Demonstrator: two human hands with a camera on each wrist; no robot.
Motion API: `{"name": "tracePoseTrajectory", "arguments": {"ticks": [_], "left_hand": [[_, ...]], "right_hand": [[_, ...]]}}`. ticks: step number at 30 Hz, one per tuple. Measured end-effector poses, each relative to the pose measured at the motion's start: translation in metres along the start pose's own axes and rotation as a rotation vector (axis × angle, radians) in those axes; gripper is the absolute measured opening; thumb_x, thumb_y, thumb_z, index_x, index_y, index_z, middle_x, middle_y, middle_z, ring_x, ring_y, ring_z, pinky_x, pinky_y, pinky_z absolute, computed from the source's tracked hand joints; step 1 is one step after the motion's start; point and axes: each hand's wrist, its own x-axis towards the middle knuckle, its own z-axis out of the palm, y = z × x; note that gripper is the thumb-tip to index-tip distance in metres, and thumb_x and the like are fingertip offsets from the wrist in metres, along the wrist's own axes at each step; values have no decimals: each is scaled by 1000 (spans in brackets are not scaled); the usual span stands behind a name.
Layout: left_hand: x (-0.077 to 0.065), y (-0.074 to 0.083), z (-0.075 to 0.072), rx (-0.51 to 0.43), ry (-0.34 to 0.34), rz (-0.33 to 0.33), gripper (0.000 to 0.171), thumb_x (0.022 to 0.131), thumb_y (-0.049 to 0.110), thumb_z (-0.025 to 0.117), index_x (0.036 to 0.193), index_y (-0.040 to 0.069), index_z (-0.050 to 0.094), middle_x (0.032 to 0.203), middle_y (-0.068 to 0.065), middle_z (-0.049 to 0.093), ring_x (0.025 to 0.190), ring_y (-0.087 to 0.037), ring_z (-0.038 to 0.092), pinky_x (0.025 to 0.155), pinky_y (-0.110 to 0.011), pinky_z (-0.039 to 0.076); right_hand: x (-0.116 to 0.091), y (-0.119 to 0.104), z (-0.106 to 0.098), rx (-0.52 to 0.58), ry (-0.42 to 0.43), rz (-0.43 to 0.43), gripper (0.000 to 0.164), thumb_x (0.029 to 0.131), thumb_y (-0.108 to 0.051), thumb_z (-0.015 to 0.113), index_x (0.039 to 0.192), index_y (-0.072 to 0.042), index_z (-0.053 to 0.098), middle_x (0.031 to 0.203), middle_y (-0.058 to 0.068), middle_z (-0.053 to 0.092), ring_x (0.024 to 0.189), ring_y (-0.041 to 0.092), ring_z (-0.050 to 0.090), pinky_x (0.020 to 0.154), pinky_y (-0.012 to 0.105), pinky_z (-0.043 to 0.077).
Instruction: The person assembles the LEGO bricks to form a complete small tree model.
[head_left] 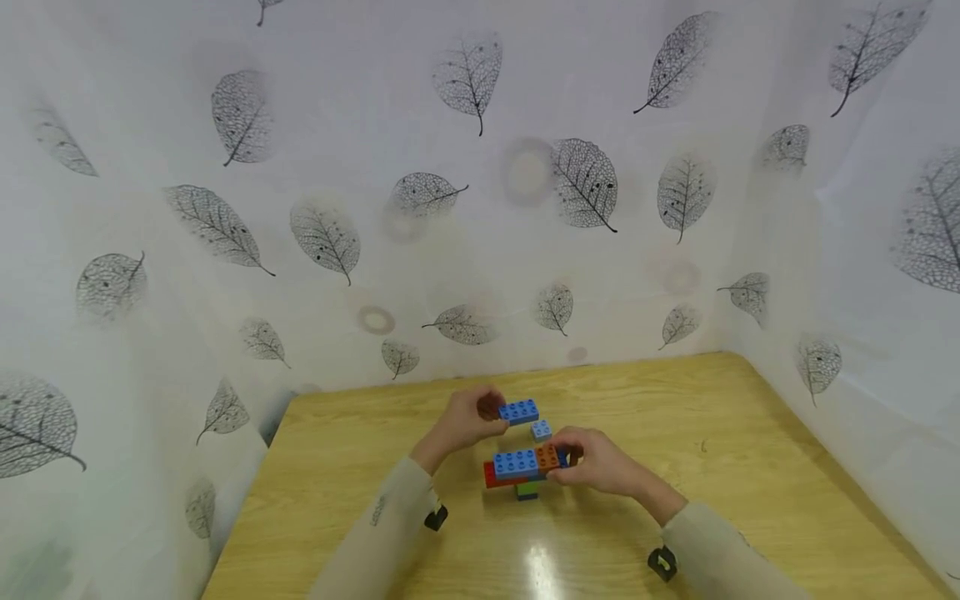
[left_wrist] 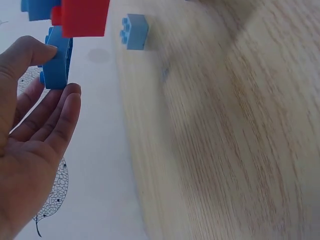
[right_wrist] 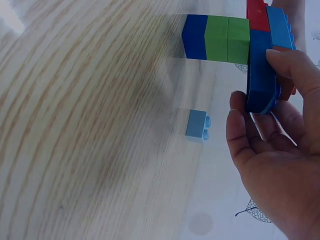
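In the head view my left hand (head_left: 467, 422) pinches a blue toy building brick (head_left: 519, 412) between thumb and fingers, raised behind a built brick structure. That structure stands on a narrow column of a dark blue brick (right_wrist: 194, 37) and two green bricks (right_wrist: 227, 39). Across the column lie a red brick (head_left: 491, 474) and a dark blue brick (right_wrist: 262, 75); a blue brick (head_left: 515, 462) and an orange brick (head_left: 547, 456) sit on top. My right hand (head_left: 600, 463) grips the structure's right end, thumb on the dark blue brick's near side. Its fingers are partly hidden in the head view.
A small light blue brick (head_left: 541, 429) rests on the wooden table (head_left: 337, 500) behind the structure. White cloth (head_left: 510, 250) printed with leaves hangs along the table's back and both sides. Black wrist devices (head_left: 662, 564) hang under the sleeves.
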Motion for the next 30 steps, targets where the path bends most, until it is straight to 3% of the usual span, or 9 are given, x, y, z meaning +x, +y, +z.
{"name": "tracePoseTrajectory", "arguments": {"ticks": [21,30], "left_hand": [[-36,28,-6,-67,-23,81,29,87,15,83,113,11,70,106,-3,72,92,-13,67,84,-29,59],[-49,31,-5,-61,-71,87,29,86,14,82,113,12,70,108,-3,72,94,-15,69,87,-32,60]], "right_hand": [[-2,-2,0,-21,8,-21,35,92,-23,81,122,-9,71,103,0,69,85,5,59,74,24,54],[-1,-4,-2,-16,5,-42,39,93,-23,81,126,-5,70,107,3,71,87,6,60,76,25,54]]}}
